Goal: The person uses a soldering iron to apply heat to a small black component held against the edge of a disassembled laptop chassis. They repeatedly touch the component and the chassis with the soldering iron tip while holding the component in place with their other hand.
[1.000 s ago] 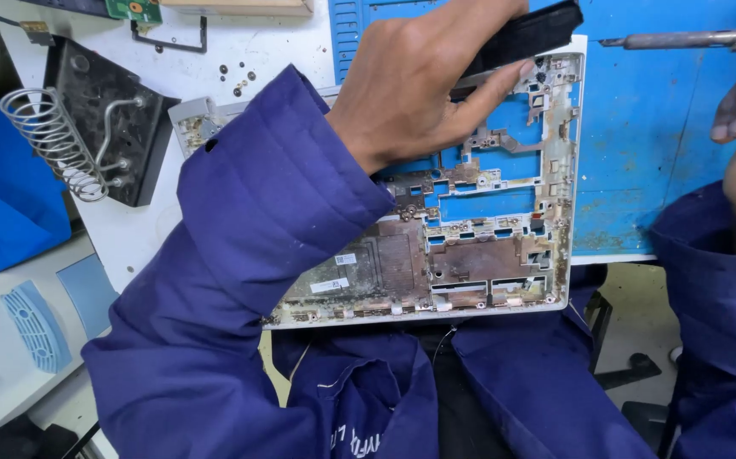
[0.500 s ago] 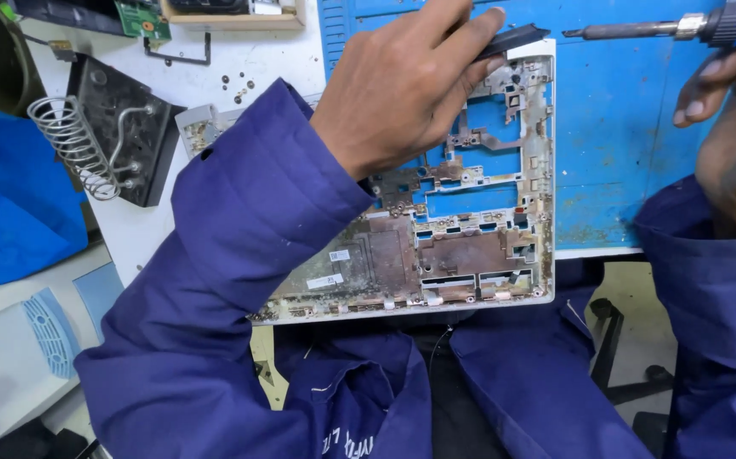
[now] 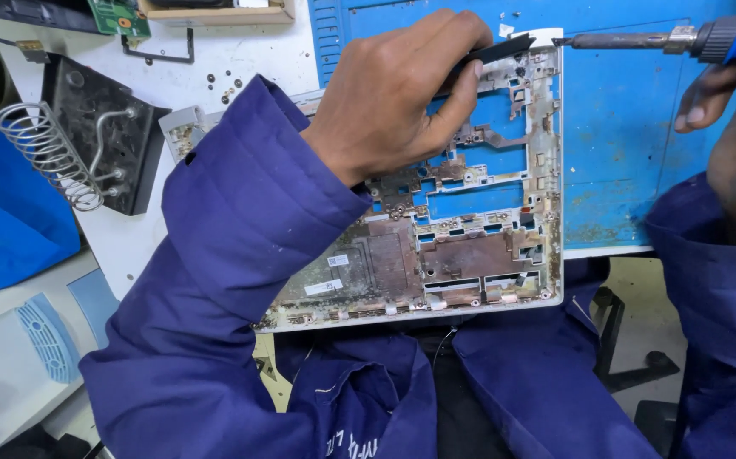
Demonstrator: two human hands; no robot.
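left hand [image 3: 393, 102] gripping black strip [image 3: 491, 55], laptop frame [image 3: 478, 212]

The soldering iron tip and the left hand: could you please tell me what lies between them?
In the head view, a flat black tool, held by the left hand, spans the gap to the soldering iron tip, over the frame's top corner.
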